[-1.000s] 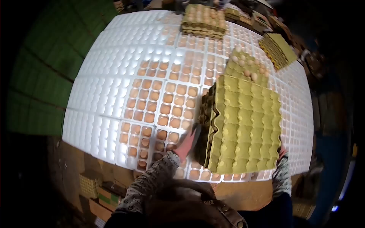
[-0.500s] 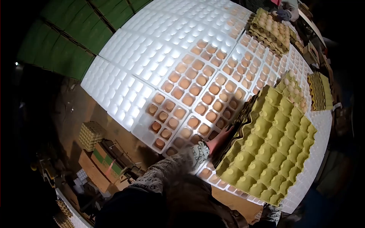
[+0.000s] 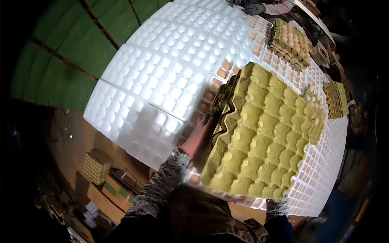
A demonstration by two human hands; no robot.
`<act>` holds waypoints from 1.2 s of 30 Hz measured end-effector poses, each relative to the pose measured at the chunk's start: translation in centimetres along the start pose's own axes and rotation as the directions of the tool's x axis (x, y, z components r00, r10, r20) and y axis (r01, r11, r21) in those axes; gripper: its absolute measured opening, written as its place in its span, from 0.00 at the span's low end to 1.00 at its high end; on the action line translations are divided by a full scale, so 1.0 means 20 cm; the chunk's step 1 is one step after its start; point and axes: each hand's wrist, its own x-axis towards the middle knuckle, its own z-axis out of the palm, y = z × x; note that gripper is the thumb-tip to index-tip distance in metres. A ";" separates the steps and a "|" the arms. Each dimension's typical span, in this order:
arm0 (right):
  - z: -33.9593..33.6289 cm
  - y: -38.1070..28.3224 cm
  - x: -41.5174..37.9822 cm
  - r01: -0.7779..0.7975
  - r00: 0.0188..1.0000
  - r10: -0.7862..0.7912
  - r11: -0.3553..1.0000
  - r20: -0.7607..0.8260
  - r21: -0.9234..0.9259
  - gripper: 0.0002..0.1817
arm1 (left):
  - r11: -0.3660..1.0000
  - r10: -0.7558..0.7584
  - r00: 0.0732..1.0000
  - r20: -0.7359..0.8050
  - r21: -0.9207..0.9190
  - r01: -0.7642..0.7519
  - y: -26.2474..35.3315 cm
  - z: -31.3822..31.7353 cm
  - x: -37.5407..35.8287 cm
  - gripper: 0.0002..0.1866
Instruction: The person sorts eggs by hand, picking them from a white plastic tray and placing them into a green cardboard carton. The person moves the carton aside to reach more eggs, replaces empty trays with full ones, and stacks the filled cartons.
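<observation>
A large stack of yellow-green egg trays [image 3: 263,133] stands over the white cell trays [image 3: 158,77]. My left hand [image 3: 198,135], in a pink glove, grips the stack's left side, with fingers on its edge. Brown eggs show between the layers there. On the near right side, my right hand is hidden behind the stack; just its patterned sleeve [image 3: 277,206] shows. Brown eggs [image 3: 208,96] sit in white cells just left of the stack.
Another person's gloved hand [image 3: 254,9] is at the top. Egg trays with eggs [image 3: 291,38] stand at the upper right, more trays [image 3: 336,99] at the right edge. A tray stack [image 3: 98,164] and a cardboard box [image 3: 107,198] are at the lower left.
The tray stack has moved left with my left hand at its side and now covers many of the eggs in the white cells. The other person's gloved hand has moved left.
</observation>
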 end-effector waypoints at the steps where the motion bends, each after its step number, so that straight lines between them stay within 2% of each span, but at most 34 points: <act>1: 0.06 -0.02 0.02 0.002 1.000 -0.002 1.000 -0.001 0.030 0.33 | 0.999 -0.003 1.000 0.003 0.048 0.002 -0.02 -0.07 0.04 0.25; 2: 0.10 -0.05 0.04 0.015 1.000 -0.015 0.999 -0.001 0.048 0.33 | 0.985 -0.136 0.991 0.019 -0.102 0.137 -0.04 -0.10 0.08 0.25; 5: 0.12 -0.19 0.06 0.054 0.999 -0.054 0.990 -0.003 0.128 0.32 | 0.990 -0.029 0.990 0.136 0.138 0.010 -0.31 -0.18 0.09 0.25; 7: 0.05 -0.31 0.06 0.093 0.994 -0.105 0.964 0.035 0.250 0.32 | 0.911 -0.016 0.999 0.038 0.412 -0.001 -0.13 -0.21 0.08 0.25; 8: 0.00 -0.37 0.04 0.105 0.988 -0.137 0.942 0.077 0.320 0.32 | 0.938 0.093 0.988 -0.122 0.342 -0.046 0.05 -0.21 0.04 0.25; 9: -0.02 -0.43 -0.01 0.112 0.984 -0.152 0.935 0.096 0.336 0.31 | 0.919 0.218 0.970 -0.105 0.356 -0.168 0.16 -0.22 0.00 0.26; 10: -0.01 -0.48 -0.07 0.100 0.988 -0.129 0.955 0.088 0.278 0.31 | 0.884 0.339 0.937 -0.087 0.371 -0.285 0.28 -0.23 -0.04 0.27; 11: 0.03 -0.55 -0.16 0.103 0.993 -0.109 0.983 0.036 0.154 0.31 | 0.749 0.491 0.871 0.005 0.509 -0.424 0.41 -0.20 -0.09 0.29; 12: 0.06 -0.62 -0.24 0.090 0.996 -0.090 0.996 -0.015 0.029 0.30 | 0.731 0.467 0.882 0.070 0.531 -0.429 0.49 -0.15 -0.15 0.30; 13: 0.11 -0.66 -0.29 0.203 0.969 -0.233 0.938 -0.078 -0.281 0.29 | 0.701 0.454 0.882 0.123 0.561 -0.439 0.58 -0.08 -0.19 0.31; 14: 0.03 -0.67 -0.29 0.280 0.944 -0.303 0.945 -0.131 -0.167 0.25 | 0.733 0.502 0.854 0.138 0.456 -0.505 0.69 -0.04 -0.19 0.30; 15: -0.20 -0.64 -0.26 0.305 0.928 -0.336 0.933 -0.159 -0.188 0.23 | 0.747 0.541 0.823 0.172 0.352 -0.565 0.72 -0.01 -0.16 0.27; 16: -0.33 -0.67 -0.28 0.315 0.920 -0.324 0.946 -0.222 -0.073 0.22 | 0.755 0.532 0.790 0.305 0.253 -0.606 0.78 0.02 -0.15 0.27; 17: -0.53 -0.64 -0.27 0.316 0.918 -0.326 0.945 -0.227 -0.083 0.23 | 0.771 0.517 0.744 0.423 0.147 -0.619 0.87 0.06 -0.15 0.27; 18: -0.74 -0.57 -0.25 0.341 0.900 -0.360 0.933 -0.244 -0.118 0.24 | 0.611 0.542 0.727 0.422 0.396 -0.685 0.91 0.09 -0.16 0.25; 19: -0.94 -0.50 -0.22 0.363 0.882 -0.393 0.919 -0.261 -0.155 0.25 | 0.479 0.561 0.739 0.372 0.583 -0.657 0.92 0.09 -0.12 0.24; 20: -1.07 -0.46 -0.20 0.315 0.900 -0.353 0.932 -0.255 -0.180 0.25 | 0.445 0.581 0.758 0.298 0.663 -0.602 0.90 0.06 -0.06 0.23; 21: -1.24 -0.37 -0.12 0.270 0.918 -0.308 0.947 -0.251 -0.173 0.24 | 0.578 0.517 0.840 0.164 0.658 -0.484 0.86 0.01 -0.01 0.24; 22: -1.42 -0.28 -0.05 0.225 0.933 -0.262 0.960 -0.245 -0.168 0.24 | 0.593 0.538 0.842 0.039 0.693 -0.411 0.82 -0.04 0.08 0.23; 23: -1.57 -0.16 0.04 0.183 0.949 -0.212 0.973 -0.234 -0.139 0.24 | 0.543 0.524 0.850 0.049 0.749 -0.378 0.80 -0.09 0.17 0.22; 24: -1.58 -0.19 0.11 -0.013 0.940 -0.099 0.946 -0.327 -0.324 0.22 | 0.634 0.428 0.903 0.043 0.698 -0.334 0.79 -0.11 0.25 0.23; 25: -1.61 -0.05 0.33 0.176 0.697 -0.697 0.395 -0.169 -0.902 0.21 | 0.804 0.290 0.956 0.053 0.527 -0.273 0.74 -0.12 0.36 0.23; 26: -1.34 -0.21 0.41 0.197 0.734 -0.612 0.606 -0.293 -0.771 0.21 | 0.717 0.304 0.951 0.066 0.641 -0.274 0.74 -0.08 0.43 0.24; 27: -0.99 -0.41 0.48 0.340 0.801 -0.497 0.837 -0.334 -0.429 0.22 | 0.613 0.317 0.945 0.081 0.743 -0.269 0.74 -0.05 0.48 0.26; 28: -0.63 -0.59 0.52 0.551 0.787 -0.607 0.774 -0.115 -0.311 0.23 | 0.651 0.225 0.970 0.091 0.727 -0.219 0.76 -0.05 0.55 0.26; 29: -0.31 -0.73 0.54 0.582 0.803 -0.593 0.752 0.068 -0.311 0.25 | 0.681 0.125 0.987 0.104 0.714 -0.161 0.77 -0.07 0.61 0.26; 30: -0.03 -0.90 0.49 0.709 0.705 -0.647 0.641 0.291 -0.293 0.29 | 0.706 0.022 0.993 0.113 0.702 -0.095 0.78 -0.08 0.63 0.26; 31: 0.16 -0.97 0.53 0.805 0.592 -0.666 0.465 0.454 -0.368 0.35 | 0.688 -0.005 0.995 0.101 0.722 -0.069 0.83 -0.07 0.61 0.26; 32: 0.35 -1.02 0.58 0.835 0.510 -0.585 0.512 0.630 -0.201 0.38 | 0.669 -0.030 0.996 0.087 0.742 -0.045 0.91 -0.04 0.58 0.25; 33: 0.50 -1.05 0.61 0.869 0.487 -0.462 0.341 0.741 -0.358 0.38 | 0.649 -0.059 0.995 0.075 0.760 -0.019 0.95 -0.04 0.55 0.24; 34: 0.57 -1.04 0.65 0.902 0.431 -0.434 0.235 0.791 -0.363 0.39 | 0.608 0.183 0.981 0.069 0.776 -0.168 0.91 -0.07 0.54 0.23; 35: 0.63 -1.03 0.69 0.927 0.374 -0.403 0.128 0.835 -0.353 0.40 | 0.819 0.282 0.959 0.040 0.510 -0.262 0.87 -0.12 0.55 0.12; 36: 0.64 -1.02 0.70 0.930 0.367 -0.426 0.141 0.827 -0.340 0.38 | 0.977 0.182 0.983 -0.038 0.123 -0.176 0.86 -0.20 0.54 0.11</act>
